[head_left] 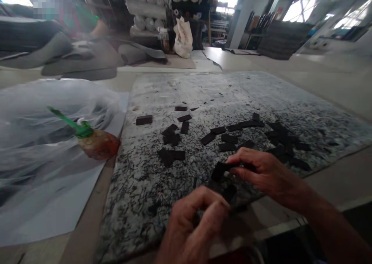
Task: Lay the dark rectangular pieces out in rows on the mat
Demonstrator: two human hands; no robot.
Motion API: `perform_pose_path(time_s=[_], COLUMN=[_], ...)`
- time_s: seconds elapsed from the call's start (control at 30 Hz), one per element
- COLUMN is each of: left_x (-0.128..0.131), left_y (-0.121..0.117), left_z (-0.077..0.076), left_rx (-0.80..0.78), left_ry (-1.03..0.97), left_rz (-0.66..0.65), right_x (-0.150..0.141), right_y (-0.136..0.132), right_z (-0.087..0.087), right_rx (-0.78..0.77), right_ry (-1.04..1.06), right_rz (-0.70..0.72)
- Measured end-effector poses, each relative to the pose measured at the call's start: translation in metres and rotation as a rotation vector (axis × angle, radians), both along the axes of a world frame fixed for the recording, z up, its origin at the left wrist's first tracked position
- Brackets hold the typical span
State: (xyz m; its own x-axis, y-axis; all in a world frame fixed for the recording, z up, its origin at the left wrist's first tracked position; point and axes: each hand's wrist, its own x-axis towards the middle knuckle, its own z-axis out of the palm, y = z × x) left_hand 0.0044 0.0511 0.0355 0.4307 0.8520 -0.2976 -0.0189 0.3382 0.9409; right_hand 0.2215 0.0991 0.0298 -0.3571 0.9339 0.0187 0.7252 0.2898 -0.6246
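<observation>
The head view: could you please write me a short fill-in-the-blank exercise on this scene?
The small rectangular pieces on the speckled mat are ____ in colour.
The left hand sits ____ in the view than the right hand.
A green-handled object lies on crumpled clear ____ sheeting.

Answers: black; lower; plastic.

Daylight pours in through the tall, overexposed windows (302, 4) at 1 o'clock, burning them to white, while the rest of the workshop stays dim and grey. The crumpled clear plastic sheet (49, 140) at 9 o'clock carries a pale, milky glare. The small matte black rectangular pieces (185, 127) at centre look soft, and we see the edges stretch and smear.
</observation>
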Motion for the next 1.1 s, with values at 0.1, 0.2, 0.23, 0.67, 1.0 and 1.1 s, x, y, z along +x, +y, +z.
perform_pose_path(time_s=[0.1,0.2,0.23,0.67,1.0,1.1], left_x=[-0.001,-0.002,-0.001,0.001,-0.029,-0.031], left_y=[0.013,0.018,0.019,0.024,0.013,0.01], left_z=[-0.006,-0.013,-0.015,-0.026,-0.026,-0.028], left_rx=[0.105,0.041,0.025,-0.209,-0.289,-0.289], left_ry=[0.072,0.026,-0.001,-0.396,-0.46,-0.456], left_rz=[0.28,0.375,0.376,0.467,0.575,0.59], right_x=[-0.004,-0.012,-0.015,-0.03,-0.027,-0.037], right_y=[0.001,0.0,-0.001,0.003,-0.045,-0.059], right_z=[-0.002,0.002,0.005,0.01,0.002,-0.006], right_rx=[-0.005,0.002,0.013,0.03,-0.024,0.069], right_ry=[0.005,0.02,0.032,-0.009,-0.286,-0.392], right_rz=[-0.041,-0.009,0.014,0.093,0.016,0.05])
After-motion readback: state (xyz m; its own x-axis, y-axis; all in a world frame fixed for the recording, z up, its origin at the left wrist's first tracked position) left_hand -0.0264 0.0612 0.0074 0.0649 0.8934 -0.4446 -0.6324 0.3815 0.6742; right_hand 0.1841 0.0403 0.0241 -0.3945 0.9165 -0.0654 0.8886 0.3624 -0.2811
